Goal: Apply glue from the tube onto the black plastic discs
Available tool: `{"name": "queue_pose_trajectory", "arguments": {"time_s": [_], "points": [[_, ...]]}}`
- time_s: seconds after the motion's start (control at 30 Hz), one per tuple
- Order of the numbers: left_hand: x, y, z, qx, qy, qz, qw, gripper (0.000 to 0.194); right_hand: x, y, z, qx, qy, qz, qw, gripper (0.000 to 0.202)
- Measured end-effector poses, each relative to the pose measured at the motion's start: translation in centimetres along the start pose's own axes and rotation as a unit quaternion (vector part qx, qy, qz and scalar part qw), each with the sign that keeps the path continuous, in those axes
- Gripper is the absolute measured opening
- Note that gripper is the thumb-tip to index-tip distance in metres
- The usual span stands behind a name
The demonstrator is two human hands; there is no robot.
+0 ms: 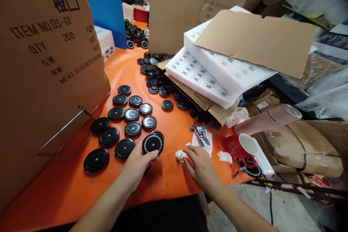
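My left hand (140,162) grips a black round disc (152,145) with a pale ring on its face, the thumb lying on its lower edge. Part of another black disc shows behind it. My right hand (197,163) has its fingertips on a crumpled white tissue (181,156) on the orange table. Black discs (133,129) lie flat in loose rows to the left of and beyond my left hand. Just past my right hand, a silver tube (202,138) rests on white paper (209,148).
At the left stands a tall printed carton (54,90) with a wire stand (65,127). A heap of black discs (150,69) lies farther back, beside stacked white foam trays (201,79) under cardboard (255,40). On the right are a red mug (239,146) and a pink bottle (266,119).
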State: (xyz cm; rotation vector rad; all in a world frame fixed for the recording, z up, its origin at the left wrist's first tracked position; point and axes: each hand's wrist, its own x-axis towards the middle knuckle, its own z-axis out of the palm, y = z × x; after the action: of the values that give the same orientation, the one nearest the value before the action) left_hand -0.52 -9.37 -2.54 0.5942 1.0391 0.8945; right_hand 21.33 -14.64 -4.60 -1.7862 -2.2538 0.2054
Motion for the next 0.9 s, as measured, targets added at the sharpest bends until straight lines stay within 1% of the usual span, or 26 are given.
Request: {"name": "queue_pose_trajectory", "arguments": {"time_s": [0.07,0.1,0.23,0.3,0.4,0.53,0.63,0.7,0.77,0.9], "points": [[0.0,0.0,0.1,0.012,0.005,-0.004,1.0,0.044,-0.3,-0.3,0.7,0.003,0.029,0.032,0.999,0.019],[0.0,0.0,0.1,0.012,0.006,-0.008,1.0,0.044,-0.3,-0.4,0.9,0.003,0.026,0.049,0.998,0.021],[-0.2,0.0,0.1,-0.009,0.02,-0.015,1.0,0.045,-0.1,-0.6,1.5,0.009,-0.061,0.122,0.991,0.023],[-0.3,0.1,0.0,-0.013,0.025,-0.019,0.999,0.045,0.0,-0.5,1.9,0.049,-0.08,0.138,0.986,0.019],[-0.5,0.0,-0.1,-0.012,0.028,-0.023,0.999,0.048,-0.2,-0.1,2.2,0.118,-0.067,0.129,0.982,0.02],[-0.7,0.1,0.0,-0.023,0.035,-0.021,0.999,0.051,-0.1,0.1,1.8,0.139,-0.058,0.084,0.985,0.028],[-0.8,0.1,0.3,-0.019,0.037,-0.019,0.999,0.05,0.4,-0.5,1.4,0.152,-0.039,0.068,0.985,0.018],[-0.7,0.0,0.3,-0.01,0.031,-0.017,0.999,0.047,0.7,-1.0,1.6,0.138,-0.027,0.068,0.988,0.012],[-0.7,-0.1,0.3,-0.004,0.03,-0.012,0.999,0.046,0.9,-1.4,2.2,0.107,-0.018,0.07,0.992,0.01],[-0.6,-0.7,-0.1,0.015,0.021,0.007,1.0,0.045,0.5,-1.5,3.7,0.052,0.019,0.063,0.996,0.024]]}}
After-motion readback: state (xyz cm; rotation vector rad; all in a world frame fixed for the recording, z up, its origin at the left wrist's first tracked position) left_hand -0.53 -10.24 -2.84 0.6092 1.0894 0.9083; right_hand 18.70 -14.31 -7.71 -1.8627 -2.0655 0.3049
